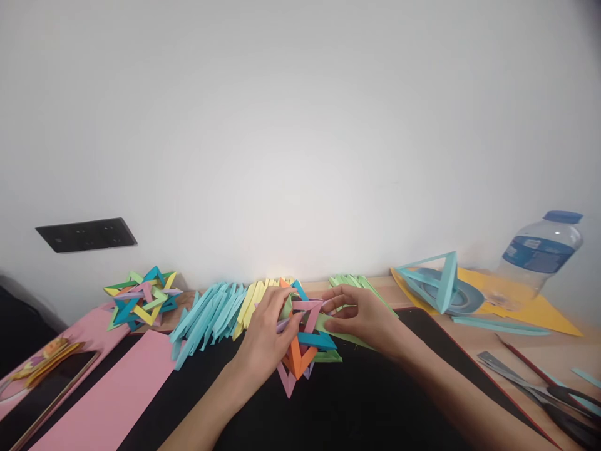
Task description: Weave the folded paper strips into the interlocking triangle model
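Note:
A many-coloured folded-paper star [297, 357] is between my hands, over the black mat [375, 401]. My left hand [267, 335] is closed around its upper left side, thumb against the paper. With bent fingers, my right hand [359, 316] pinches a light green paper strip [354, 340] at the star's right side. The strip's inner end is partly hidden among the star's pieces. Behind my hands lie folded strips in blue [211, 316], yellow [251, 304] and green [354, 283].
Another paper star [143, 297] stands at the back left, near a pink sheet [110, 391] and a phone [47, 401]. To the right are a blue paper pyramid frame [448, 282], a tape roll [472, 297], a plastic bottle [539, 254], scissors [530, 385] and a pencil [526, 360].

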`<state>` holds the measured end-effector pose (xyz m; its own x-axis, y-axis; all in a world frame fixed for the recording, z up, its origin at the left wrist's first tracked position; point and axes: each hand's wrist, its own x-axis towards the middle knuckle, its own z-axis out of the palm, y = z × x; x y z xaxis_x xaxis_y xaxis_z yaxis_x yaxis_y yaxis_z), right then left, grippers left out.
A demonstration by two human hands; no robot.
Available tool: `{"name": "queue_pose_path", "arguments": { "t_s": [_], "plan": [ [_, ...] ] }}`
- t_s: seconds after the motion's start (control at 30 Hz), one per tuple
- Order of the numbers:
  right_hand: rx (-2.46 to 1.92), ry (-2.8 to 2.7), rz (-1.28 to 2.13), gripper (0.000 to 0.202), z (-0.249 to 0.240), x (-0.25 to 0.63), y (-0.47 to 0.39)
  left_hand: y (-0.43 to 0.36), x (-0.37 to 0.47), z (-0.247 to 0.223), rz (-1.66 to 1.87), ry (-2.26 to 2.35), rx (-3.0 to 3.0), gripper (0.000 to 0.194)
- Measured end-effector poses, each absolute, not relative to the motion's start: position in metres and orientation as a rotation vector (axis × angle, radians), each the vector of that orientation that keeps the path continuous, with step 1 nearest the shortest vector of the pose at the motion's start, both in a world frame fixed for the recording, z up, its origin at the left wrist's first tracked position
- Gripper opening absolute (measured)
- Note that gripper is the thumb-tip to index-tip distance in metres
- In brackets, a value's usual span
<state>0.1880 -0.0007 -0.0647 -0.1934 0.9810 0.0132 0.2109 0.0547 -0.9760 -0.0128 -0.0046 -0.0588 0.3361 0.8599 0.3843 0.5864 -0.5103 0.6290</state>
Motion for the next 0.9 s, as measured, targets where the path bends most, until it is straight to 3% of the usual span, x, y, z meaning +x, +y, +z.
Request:
{"name": "queue_pose_path", "arguments": {
  "t_s": [0.17, 0.37, 0.67, 0.9],
  "plan": [
    [-1.267, -1.727, 1.194, 0.015, -0.059, 0.199, 0.001, -0.005, -0.012, -0.056, 0.963, 1.338, 2.282, 0.024],
    [-1.235, -1.822, 1.277, 0.008, -0.055, 0.215, 0.003, -0.006, -0.015, -0.055, 0.931, 1.317, 2.335, 0.029],
    [-1.266, -1.822, 1.285, 0.011, -0.043, 0.199, -0.002, 0.005, -0.032, -0.049, 0.896, 1.434, 2.328, 0.037],
    [-1.187, -1.814, 1.188, 0.017, -0.035, 0.204, -0.001, 0.006, -0.052, -0.055, 1.001, 1.446, 2.289, 0.021]
  ]
}}
